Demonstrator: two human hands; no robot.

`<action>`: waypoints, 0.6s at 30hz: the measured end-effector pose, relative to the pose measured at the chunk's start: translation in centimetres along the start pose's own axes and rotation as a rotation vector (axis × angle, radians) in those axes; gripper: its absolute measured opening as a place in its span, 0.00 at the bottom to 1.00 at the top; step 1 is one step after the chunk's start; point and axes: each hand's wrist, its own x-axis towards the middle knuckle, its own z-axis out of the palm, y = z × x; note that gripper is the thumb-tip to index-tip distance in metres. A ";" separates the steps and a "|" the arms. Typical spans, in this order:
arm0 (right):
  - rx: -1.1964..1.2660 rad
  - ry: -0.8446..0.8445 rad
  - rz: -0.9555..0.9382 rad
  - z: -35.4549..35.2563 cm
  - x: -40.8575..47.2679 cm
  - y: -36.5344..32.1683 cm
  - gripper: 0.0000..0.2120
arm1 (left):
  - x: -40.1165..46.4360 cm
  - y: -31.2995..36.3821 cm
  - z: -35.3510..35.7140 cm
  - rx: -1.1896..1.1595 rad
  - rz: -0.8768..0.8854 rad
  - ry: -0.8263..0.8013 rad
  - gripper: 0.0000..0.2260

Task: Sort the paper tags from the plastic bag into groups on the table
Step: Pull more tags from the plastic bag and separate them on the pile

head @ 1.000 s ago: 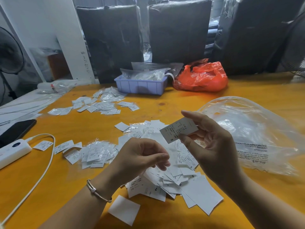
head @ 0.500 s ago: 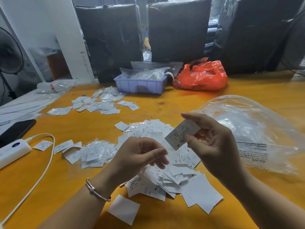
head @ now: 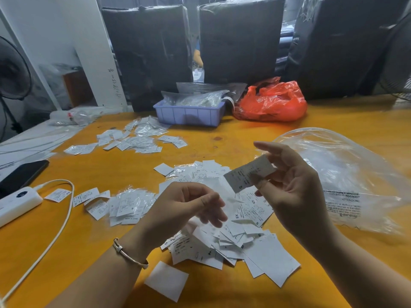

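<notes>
The right hand [head: 291,187] pinches one paper tag [head: 249,173] between thumb and fingers, above the far right part of the big loose pile [head: 224,221] of tags in the middle of the orange worktop [head: 222,141]. Since a second ago this tag has tilted: its left end now dips toward the pile and it looks blurred. The left hand [head: 186,207] hovers over the pile's left edge with fingers loosely curled, its grip empty, much as before. The clear plastic bag [head: 347,174] lies to the right of the pile, unmoved. Left of the pile sits a sorted group of tags [head: 126,205]; beyond the pile, toward the blue tray [head: 189,115], lies a second group [head: 135,141]. Both groups are unchanged.
</notes>
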 end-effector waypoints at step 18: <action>0.099 -0.023 0.007 0.4 -0.6 -1.2 0.17 | -0.1 -0.1 -0.2 0.008 0.032 0.011 0.08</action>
